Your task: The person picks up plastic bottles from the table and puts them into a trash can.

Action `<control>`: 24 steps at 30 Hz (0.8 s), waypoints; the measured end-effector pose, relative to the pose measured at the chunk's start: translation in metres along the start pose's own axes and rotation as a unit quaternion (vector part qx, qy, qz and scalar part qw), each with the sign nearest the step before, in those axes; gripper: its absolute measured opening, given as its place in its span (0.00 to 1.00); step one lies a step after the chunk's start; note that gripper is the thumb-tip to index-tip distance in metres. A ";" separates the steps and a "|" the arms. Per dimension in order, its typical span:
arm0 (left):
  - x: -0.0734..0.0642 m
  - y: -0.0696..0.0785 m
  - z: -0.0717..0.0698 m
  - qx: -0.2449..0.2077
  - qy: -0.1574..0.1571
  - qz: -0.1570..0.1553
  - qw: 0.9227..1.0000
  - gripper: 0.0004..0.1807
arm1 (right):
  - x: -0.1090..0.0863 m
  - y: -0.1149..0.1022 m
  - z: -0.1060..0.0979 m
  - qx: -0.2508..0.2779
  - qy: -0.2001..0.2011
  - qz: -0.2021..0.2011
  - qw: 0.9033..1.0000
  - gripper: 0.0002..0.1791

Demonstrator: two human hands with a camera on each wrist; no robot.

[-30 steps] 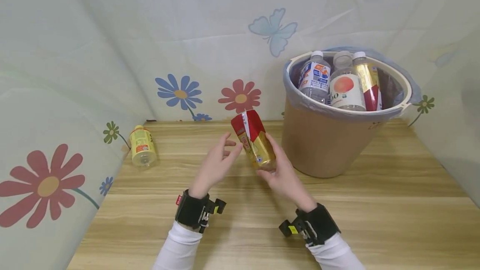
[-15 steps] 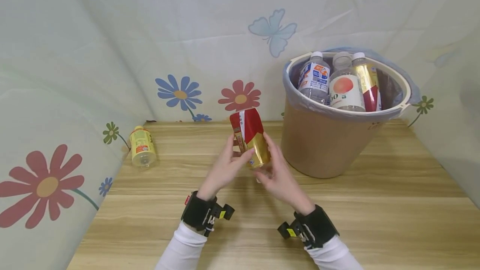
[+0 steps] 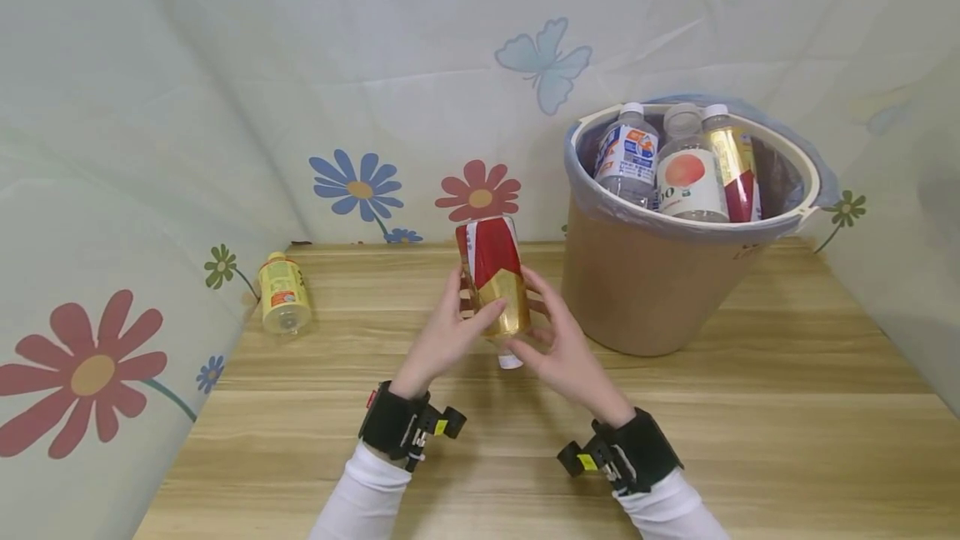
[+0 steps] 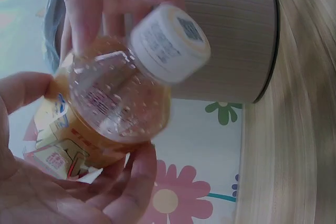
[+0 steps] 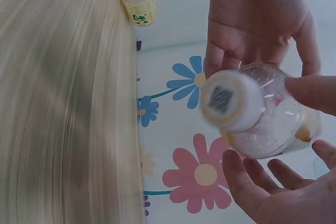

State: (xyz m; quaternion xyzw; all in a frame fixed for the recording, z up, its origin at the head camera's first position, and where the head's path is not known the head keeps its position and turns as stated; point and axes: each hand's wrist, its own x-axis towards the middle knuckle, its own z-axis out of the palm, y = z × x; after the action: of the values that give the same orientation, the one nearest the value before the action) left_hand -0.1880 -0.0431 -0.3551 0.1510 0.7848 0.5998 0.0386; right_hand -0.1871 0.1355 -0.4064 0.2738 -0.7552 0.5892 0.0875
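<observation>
A plastic bottle [image 3: 498, 261] with a red and gold label is held above the table with its base up and its white cap [image 3: 510, 361] pointing down toward me. My left hand [image 3: 441, 347] grips its left side, thumb across the gold part of the label. On the other side, my right hand [image 3: 566, 357] holds it near the shoulder, fingers and thumb bent around it. From the left wrist, the clear shoulder [image 4: 118, 98] shows droplets inside. The right wrist view looks onto the cap [image 5: 231, 100], which has a dark printed square.
A brown bin [image 3: 637, 290] with a bluish liner stands at the back right, holding several bottles, one with a peach label [image 3: 690, 186]. A yellow-labelled bottle [image 3: 285, 294] is at the table's left rear. Flower-printed sheeting [image 3: 420, 90] encloses the wooden table [image 3: 787, 440].
My left hand has moved right and closed onto the bottle. The bottle has turned about its length and swung more upright, bringing its white cap into sight below.
</observation>
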 end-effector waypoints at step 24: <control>-0.002 -0.007 -0.017 -0.030 -0.143 0.058 0.988 0.42 | 0.001 -0.007 -0.010 0.108 -0.010 0.012 0.994 0.41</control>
State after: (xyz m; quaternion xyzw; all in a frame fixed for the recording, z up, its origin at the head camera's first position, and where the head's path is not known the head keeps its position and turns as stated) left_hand -0.1919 -0.0610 -0.3577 0.2796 0.7427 0.5965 0.1199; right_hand -0.1868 0.1437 -0.3969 0.2784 -0.6913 0.6654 0.0427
